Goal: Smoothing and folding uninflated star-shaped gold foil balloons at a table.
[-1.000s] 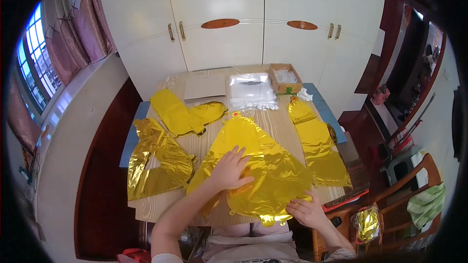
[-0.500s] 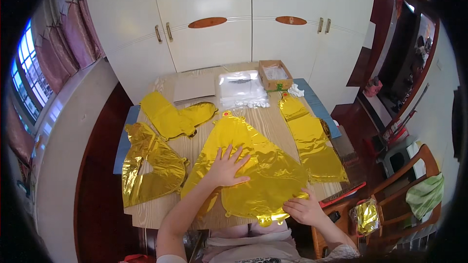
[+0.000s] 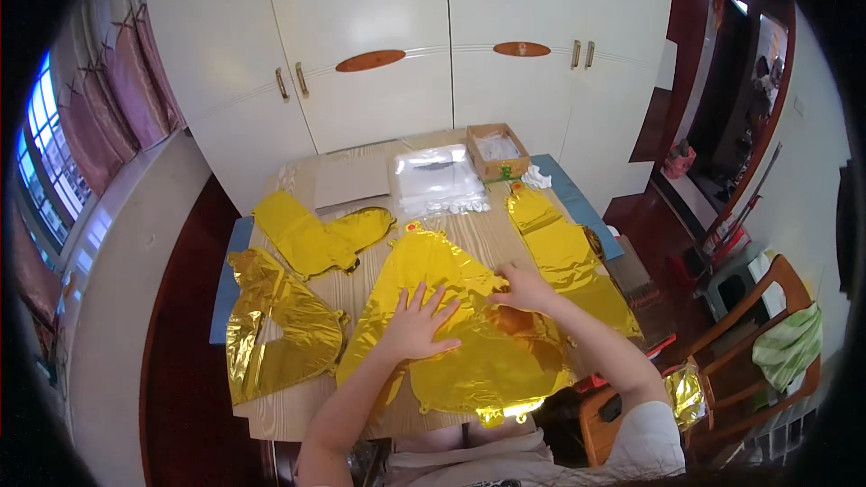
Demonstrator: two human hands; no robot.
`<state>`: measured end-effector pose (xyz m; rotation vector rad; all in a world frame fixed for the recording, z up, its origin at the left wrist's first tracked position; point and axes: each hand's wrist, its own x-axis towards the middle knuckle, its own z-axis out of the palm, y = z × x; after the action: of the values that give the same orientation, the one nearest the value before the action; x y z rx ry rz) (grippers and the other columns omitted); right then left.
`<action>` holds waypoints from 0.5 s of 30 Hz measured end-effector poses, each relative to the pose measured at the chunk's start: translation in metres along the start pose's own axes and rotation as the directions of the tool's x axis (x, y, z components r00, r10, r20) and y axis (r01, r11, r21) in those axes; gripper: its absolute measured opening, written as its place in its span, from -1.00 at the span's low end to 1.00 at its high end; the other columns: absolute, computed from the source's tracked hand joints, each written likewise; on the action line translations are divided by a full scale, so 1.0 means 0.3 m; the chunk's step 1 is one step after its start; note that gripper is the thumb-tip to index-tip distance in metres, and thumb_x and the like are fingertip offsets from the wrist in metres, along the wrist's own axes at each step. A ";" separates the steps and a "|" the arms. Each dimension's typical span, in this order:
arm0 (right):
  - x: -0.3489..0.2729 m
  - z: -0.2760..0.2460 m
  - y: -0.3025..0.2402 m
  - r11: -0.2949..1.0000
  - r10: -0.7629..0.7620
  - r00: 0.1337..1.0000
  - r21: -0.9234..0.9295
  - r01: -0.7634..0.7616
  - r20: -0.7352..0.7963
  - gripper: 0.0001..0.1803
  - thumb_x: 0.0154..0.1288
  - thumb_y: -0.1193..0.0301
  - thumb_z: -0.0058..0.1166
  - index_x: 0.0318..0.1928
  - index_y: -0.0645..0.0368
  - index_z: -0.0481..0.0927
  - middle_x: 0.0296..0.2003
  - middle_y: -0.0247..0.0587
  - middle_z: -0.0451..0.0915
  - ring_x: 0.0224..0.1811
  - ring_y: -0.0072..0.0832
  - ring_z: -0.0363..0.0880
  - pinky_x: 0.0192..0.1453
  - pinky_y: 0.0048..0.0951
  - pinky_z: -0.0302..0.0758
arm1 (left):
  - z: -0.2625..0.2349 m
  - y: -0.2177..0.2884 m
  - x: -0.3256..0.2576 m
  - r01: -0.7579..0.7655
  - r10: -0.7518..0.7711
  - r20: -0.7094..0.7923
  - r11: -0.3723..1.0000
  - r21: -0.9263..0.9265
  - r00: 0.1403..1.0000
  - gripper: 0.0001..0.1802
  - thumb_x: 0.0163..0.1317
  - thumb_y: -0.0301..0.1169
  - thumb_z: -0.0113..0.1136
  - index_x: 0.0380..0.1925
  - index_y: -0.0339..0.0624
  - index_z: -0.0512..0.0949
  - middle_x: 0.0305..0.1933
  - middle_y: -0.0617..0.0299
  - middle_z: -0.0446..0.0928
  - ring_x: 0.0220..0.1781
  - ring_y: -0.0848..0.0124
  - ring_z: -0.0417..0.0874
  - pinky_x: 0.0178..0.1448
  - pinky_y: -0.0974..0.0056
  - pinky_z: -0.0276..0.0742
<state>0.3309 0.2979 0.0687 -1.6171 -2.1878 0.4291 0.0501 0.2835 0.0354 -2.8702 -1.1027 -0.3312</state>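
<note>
Balloon: gold foil balloon (image 3: pixel 469 343) lies flat on desk (image 3: pixel 361 293), lower centre.
Left hand (image 3: pixel 418 329): grip released, fingers spread, pressing balloon.
Right hand (image 3: pixel 523 289): grip released, flat on balloon's upper right edge.

Bare forearms; a short white sleeve (image 3: pixel 651 437) covers the right shoulder.

Foil balloon (image 3: pixel 469 334) on table (image 3: pixel 361 280)

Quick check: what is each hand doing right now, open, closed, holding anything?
Left hand: open, fingers spread, pressing flat on the large gold foil balloon.
Right hand: resting on the same balloon's upper edge; open or pinching cannot be told.
</note>
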 end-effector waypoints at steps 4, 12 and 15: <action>0.116 0.009 -0.066 0.971 0.181 0.972 -0.183 -0.153 0.149 -0.26 -0.05 0.01 0.42 0.06 0.23 0.51 -0.03 0.12 0.57 0.12 -0.02 0.51 0.13 -0.15 0.48 | -0.006 -0.009 -0.011 0.004 -0.004 -0.006 1.000 0.015 1.000 -0.08 0.16 0.44 -0.12 0.41 0.18 0.23 0.47 -0.05 0.16 0.48 -0.24 0.08 0.43 -0.39 -0.06; 0.162 0.001 -0.019 0.974 0.223 0.945 -0.104 -0.203 0.239 -0.30 -0.02 0.09 0.40 0.10 0.14 0.50 -0.07 0.01 0.64 -0.01 -0.11 0.62 0.07 -0.18 0.51 | 0.007 -0.011 -0.013 0.017 -0.017 0.036 1.000 0.016 0.999 -0.06 0.16 0.46 -0.15 0.43 0.19 0.19 0.50 -0.04 0.12 0.50 -0.23 0.05 0.45 -0.39 -0.09; 0.110 -0.001 -0.025 0.980 0.197 0.977 0.008 -0.199 0.083 -0.39 0.02 0.08 0.37 0.02 0.18 0.55 -0.12 0.02 0.65 -0.04 -0.14 0.63 0.02 -0.20 0.52 | -0.002 -0.009 -0.015 0.021 -0.022 0.039 1.000 0.008 0.999 -0.06 0.16 0.46 -0.16 0.43 0.19 0.19 0.50 -0.04 0.11 0.51 -0.22 0.04 0.46 -0.38 -0.11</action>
<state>0.3161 0.3273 0.0765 -1.8470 -2.0819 0.5783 0.0450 0.2825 0.0350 -2.8721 -1.1394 -0.2717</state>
